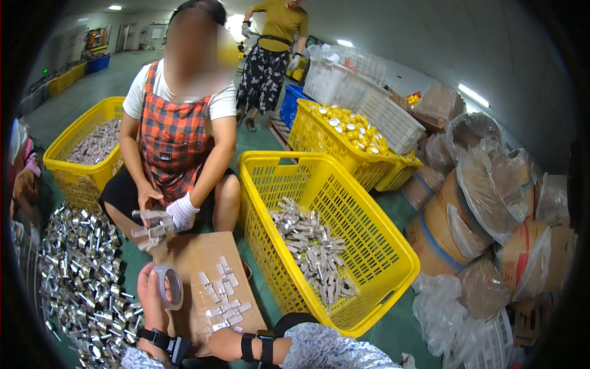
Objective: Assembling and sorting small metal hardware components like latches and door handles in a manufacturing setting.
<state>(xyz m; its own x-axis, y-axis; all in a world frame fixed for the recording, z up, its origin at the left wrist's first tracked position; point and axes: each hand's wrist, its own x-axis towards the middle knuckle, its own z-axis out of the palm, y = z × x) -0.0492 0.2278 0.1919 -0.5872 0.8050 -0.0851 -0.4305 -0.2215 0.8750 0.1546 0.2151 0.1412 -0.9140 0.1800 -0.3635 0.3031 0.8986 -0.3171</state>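
My left hand (pixel 149 292) is closed around the edge of a wide roll of clear tape (pixel 174 286), held above the left side of a cardboard sheet (pixel 192 320). Low over the near edge of that cardboard is my right hand (pixel 226 344); its fingers are bent out of sight, so whether it holds anything is hidden. Just beyond it, several flat silvery metal pieces (pixel 228 312) lie in small groups on the cardboard. Across from me, a seated person in a checked apron holds a bundle of similar pieces (pixel 152 230), one hand in a white glove (pixel 182 213).
Loose shiny metal parts (pixel 83 277) are heaped on the floor at left. A yellow crate (pixel 369 270) with metal bundles (pixel 310 246) stands at right, another yellow crate (pixel 77 169) behind left. Plastic-wrapped cartons (pixel 439 227) line the right. A second person (pixel 273 61) stands farther back.
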